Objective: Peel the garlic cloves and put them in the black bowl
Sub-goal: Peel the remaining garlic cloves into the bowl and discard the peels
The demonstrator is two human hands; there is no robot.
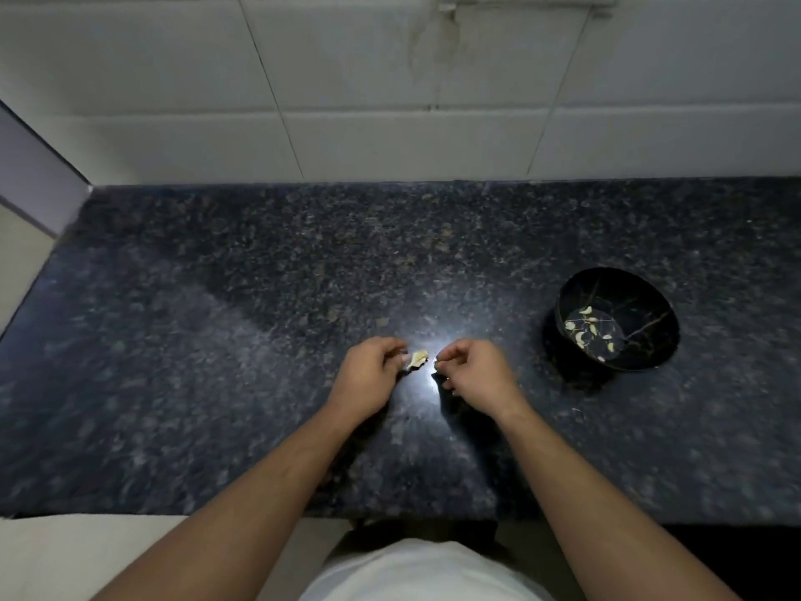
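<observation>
My left hand (372, 375) pinches a pale garlic clove (417, 358) with papery skin just above the dark granite counter (216, 340). A little to the right of the clove, my right hand (472, 373) has its fingers curled with thumb and forefinger tips together. Whether it holds a bit of skin is too small to tell. The black bowl (650, 340) stands to the right of both hands and holds several peeled cloves (585, 327).
White wall tiles (390, 101) rise behind the counter. The counter's front edge (260, 516) runs below my forearms. A bright light reflection (427, 375) lies on the granite between my hands.
</observation>
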